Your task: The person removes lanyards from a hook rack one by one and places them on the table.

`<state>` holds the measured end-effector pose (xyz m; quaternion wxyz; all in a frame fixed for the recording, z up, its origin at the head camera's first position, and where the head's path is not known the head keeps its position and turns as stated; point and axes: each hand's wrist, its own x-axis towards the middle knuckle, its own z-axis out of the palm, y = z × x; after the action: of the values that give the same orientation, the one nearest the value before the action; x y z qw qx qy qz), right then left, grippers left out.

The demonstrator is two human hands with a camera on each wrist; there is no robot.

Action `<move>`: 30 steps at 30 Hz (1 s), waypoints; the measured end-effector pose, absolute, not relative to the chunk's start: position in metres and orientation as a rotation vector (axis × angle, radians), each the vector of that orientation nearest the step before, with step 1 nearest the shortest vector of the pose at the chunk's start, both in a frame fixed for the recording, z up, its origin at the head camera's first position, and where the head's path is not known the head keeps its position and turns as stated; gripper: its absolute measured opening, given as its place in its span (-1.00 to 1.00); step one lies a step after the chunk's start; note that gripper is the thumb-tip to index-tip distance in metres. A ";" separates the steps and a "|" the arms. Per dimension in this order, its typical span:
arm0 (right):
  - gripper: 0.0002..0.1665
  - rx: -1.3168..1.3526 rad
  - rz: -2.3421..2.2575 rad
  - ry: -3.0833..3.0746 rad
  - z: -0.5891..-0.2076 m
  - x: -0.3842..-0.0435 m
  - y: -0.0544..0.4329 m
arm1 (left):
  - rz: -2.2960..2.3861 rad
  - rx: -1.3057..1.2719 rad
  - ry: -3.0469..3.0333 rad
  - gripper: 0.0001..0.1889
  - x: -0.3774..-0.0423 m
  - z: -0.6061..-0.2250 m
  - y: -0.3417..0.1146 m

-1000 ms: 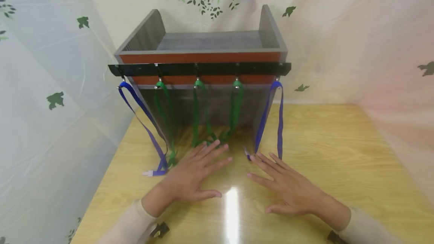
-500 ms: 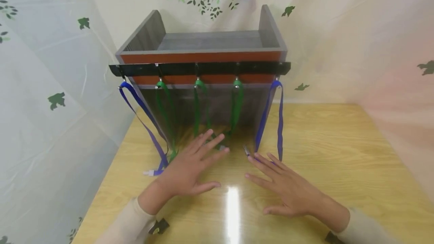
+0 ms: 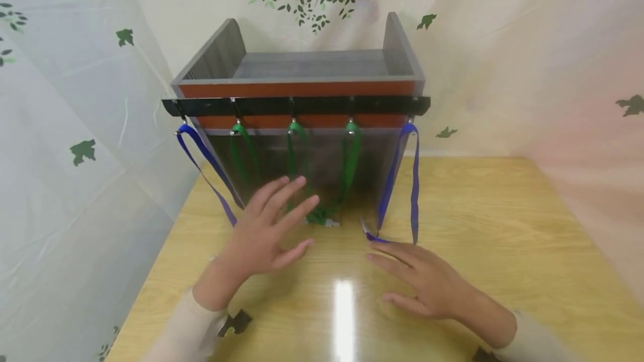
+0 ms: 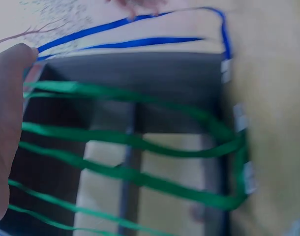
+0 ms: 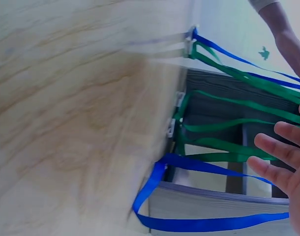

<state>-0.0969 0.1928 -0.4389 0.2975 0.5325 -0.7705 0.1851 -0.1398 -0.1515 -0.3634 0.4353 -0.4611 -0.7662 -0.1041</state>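
Several lanyards hang from hooks on a black rail [image 3: 322, 106]. A blue lanyard [image 3: 415, 183] hangs at the right end, another blue lanyard [image 3: 201, 147] at the left end, and green lanyards, such as the one nearest the right [image 3: 352, 155], between them. My left hand [image 3: 256, 239], fingers spread, is in front of the left lanyards and hides their lower ends. My right hand [image 3: 432, 284] is low over the table, fingers extended, by the right blue lanyard's looped end and metal clip [image 3: 364, 226]. Whether it touches the strap, I cannot tell. Neither hand holds anything.
Behind the lanyards stands a grey wooden shelf unit [image 3: 312, 65] with a red-brown front strip [image 3: 302, 89]. It rests on a light wooden table [image 3: 503, 228]. A leaf-patterned cloth [image 3: 478, 71] hangs behind and at the sides.
My left hand has moved up and left, away from the middle green lanyards' ends, which now show on the table. My right hand has shifted slightly, its fingers drawn closer together.
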 end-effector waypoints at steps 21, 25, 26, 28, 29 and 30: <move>-0.54 1.196 0.919 -1.666 -0.394 -0.111 0.170 | -0.590 -0.755 -1.581 -0.43 -0.166 -0.281 -0.182; -0.55 1.144 0.974 -1.608 -0.384 -0.115 0.165 | -0.618 -0.718 -1.582 -0.44 -0.169 -0.269 -0.186; -0.55 1.128 0.994 -1.593 -0.381 -0.116 0.164 | -0.625 -0.717 -1.574 -0.45 -0.170 -0.265 -0.186; -0.55 1.089 1.030 -1.557 -0.376 -0.117 0.162 | -0.632 -0.719 -1.561 -0.46 -0.171 -0.259 -0.187; -0.55 1.070 1.049 -1.537 -0.374 -0.118 0.161 | -0.632 -0.721 -1.555 -0.47 -0.172 -0.256 -0.186; -0.54 1.050 1.070 -1.517 -0.371 -0.119 0.160 | -0.631 -0.720 -1.551 -0.47 -0.172 -0.253 -0.186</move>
<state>-0.1194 0.1597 -0.3713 0.4832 0.4311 -0.6227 0.4392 -0.1720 -0.1864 -0.2530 0.6127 -0.3124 -0.6725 -0.2736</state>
